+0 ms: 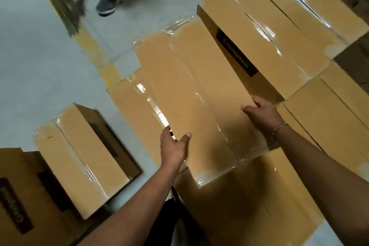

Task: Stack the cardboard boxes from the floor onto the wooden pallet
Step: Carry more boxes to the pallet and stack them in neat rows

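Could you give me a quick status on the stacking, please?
Left hand, right hand gripping long box by its sides. Long box over stacked boxes. Nothing blocking; another person's shoe well clear.

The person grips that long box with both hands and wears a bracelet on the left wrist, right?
Not quite: the head view shows the bracelet on the right wrist. Both the left hand and right hand do grip the long box.

Centre box (199, 106) lies atop lower boxes (249, 205); higher stack (265, 46) immediately right; separate box (79, 156) stands on floor (40, 66), left, apart.
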`<state>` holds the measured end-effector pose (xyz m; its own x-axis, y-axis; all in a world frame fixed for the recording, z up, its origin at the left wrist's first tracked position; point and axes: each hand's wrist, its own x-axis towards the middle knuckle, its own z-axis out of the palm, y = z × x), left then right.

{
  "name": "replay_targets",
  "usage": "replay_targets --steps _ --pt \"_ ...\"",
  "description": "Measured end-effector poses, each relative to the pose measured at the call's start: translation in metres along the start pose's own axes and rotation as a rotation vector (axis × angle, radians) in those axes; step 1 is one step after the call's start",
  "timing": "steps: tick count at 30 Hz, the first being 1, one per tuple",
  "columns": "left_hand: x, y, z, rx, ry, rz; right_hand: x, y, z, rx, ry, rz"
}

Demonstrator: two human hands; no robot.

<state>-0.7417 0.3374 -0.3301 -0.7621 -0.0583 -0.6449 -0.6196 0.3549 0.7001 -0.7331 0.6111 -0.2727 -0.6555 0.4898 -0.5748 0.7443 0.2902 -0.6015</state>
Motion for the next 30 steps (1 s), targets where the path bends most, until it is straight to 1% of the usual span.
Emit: replay_targets --steps 4,10,16,23,25,27,29,30 --pt "0.014 0.002 0.032 -0.008 0.03 0.025 0.038 0.009 -0.014 -0.027 0.008 -0.008" --pt "0.017 -0.002 0.07 -0.005 0.053 0.03 0.069 0.018 -0.032 -0.056 -0.021 -0.11" --pt "0.008 -0.015 0.106 0.024 0.063 0.081 0.086 0.057 -0.042 -0.084 0.028 -0.164" --pt "0.011 -0.036 0.136 0.064 0.117 0.095 0.102 0.099 -0.038 -0.109 0.064 -0.219" --pt "0.014 -0.037 0.138 0.069 0.112 0.095 0.102 0.098 -0.044 -0.091 0.123 -0.243" --pt "0.018 -0.043 0.136 0.046 0.076 0.051 0.092 0.102 -0.048 -0.028 0.195 -0.266" --pt "0.017 -0.046 0.138 -0.027 0.026 -0.016 0.077 0.121 -0.046 -0.005 0.308 -0.269" --pt "0.017 -0.047 0.141 -0.057 0.008 -0.047 0.07 0.133 -0.045 -0.003 0.359 -0.241"
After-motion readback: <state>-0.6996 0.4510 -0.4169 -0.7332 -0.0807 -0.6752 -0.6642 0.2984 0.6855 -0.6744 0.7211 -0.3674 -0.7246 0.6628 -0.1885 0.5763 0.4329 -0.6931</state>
